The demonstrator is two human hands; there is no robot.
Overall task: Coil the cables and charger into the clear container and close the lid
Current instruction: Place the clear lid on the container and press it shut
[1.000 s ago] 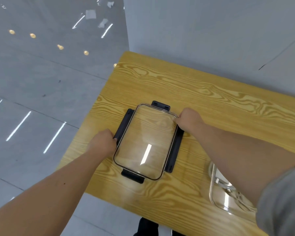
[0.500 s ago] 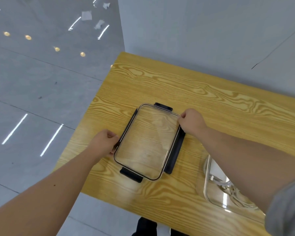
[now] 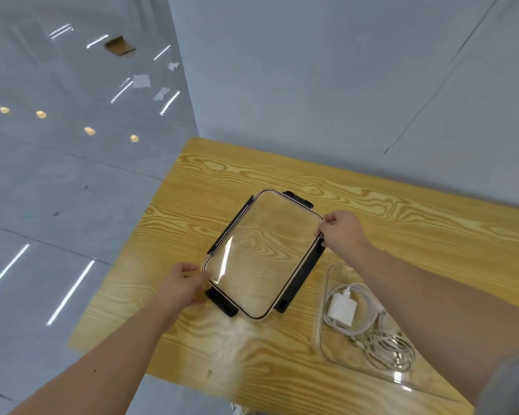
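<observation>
A clear lid (image 3: 261, 253) with black clip flaps is tilted, its left edge raised off the wooden table (image 3: 402, 223). My left hand (image 3: 180, 286) pinches its near left corner. My right hand (image 3: 340, 232) grips its far right edge. To the right stands the clear container (image 3: 322, 307), partly hidden by my right forearm. Inside it lie a white charger (image 3: 342, 308) and coiled white cables (image 3: 387, 348).
The table's left and near edges drop to a glossy grey floor. A grey wall runs behind the table. Scraps of paper and a brown piece of cardboard (image 3: 119, 46) lie on the floor far away.
The lid has come up from lying flat and tilted toward the right. Both hands shifted their hold along its edges. The view moved, showing the container with charger and cables.
</observation>
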